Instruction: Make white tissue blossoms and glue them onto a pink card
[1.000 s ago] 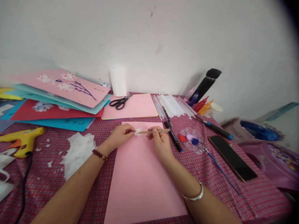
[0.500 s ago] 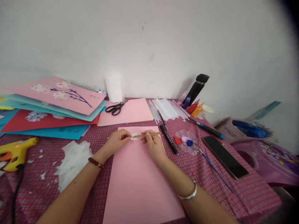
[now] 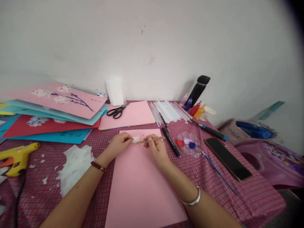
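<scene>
A sheet of pink paper (image 3: 142, 177) lies lengthwise in front of me. Over its far end, my left hand (image 3: 120, 143) is closed, its fingertips pinching the edge of a small white tissue piece (image 3: 136, 139). My right hand (image 3: 155, 148) grips a flat wooden craft stick (image 3: 158, 138) between thumb and fingers. The stick's left tip is close beside the tissue; whether they touch I cannot tell. Torn white tissue sheets (image 3: 75, 166) rest left of the paper, partly hidden by my left forearm.
Left: a yellow glue gun (image 3: 20, 158) and flower pictures (image 3: 61, 98). Behind: black scissors (image 3: 117, 111) on pink sheets (image 3: 137, 115), white glue sticks (image 3: 169, 110). Right: a black marker (image 3: 171, 142), paint palette (image 3: 188, 145), paintbrush (image 3: 219, 172), phone (image 3: 228, 159), paint bottles (image 3: 196, 108), black flask (image 3: 199, 90).
The craft stick's left tip has moved slightly down, off the tissue piece, which shows more of itself now. Both hands stay nearly in place; the view has shifted a little.
</scene>
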Motion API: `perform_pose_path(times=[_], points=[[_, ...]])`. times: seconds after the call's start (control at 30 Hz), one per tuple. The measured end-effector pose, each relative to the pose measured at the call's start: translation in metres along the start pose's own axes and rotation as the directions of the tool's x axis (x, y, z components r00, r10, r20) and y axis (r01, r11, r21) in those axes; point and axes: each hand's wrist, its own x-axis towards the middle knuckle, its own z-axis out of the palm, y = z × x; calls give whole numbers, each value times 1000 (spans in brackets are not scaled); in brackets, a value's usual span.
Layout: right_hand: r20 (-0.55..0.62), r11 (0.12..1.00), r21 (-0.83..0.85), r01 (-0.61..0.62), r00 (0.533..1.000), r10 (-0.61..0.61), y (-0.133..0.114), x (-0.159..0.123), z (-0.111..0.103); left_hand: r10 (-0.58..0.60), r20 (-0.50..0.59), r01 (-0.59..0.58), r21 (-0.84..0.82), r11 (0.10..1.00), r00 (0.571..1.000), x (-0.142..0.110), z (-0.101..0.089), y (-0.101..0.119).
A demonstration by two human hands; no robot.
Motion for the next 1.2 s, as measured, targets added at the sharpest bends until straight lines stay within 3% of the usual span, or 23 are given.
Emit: perform_pose_path(times=[0.23,0.4,0.57,0.73,0.97,1.2], points=[[111,911,-372,177,983,-146,-11,-2,-1,8,10,-8,7,1000,1000,0,-1,1],[128,857,-467,220,975,-180,-15,-2,-2,11,17,-11,13,1000,1000,1,-1,1],[133,854,-468,229,973,-188,-13,0,0,18,2,-18,11,1000,1000,0,-2,1],[124,923,-349,162,984,-126,-3,2,1,9,12,-10,39,999,1000,1,-3,9],[-52,983,-179,48,997,-58,-3,0,-9,-128,-69,134,92,987,989,6,7,9],[-5,974,-228,9,1000,-11,3,2,-8,-119,-93,128,96,987,988,6,7,9]])
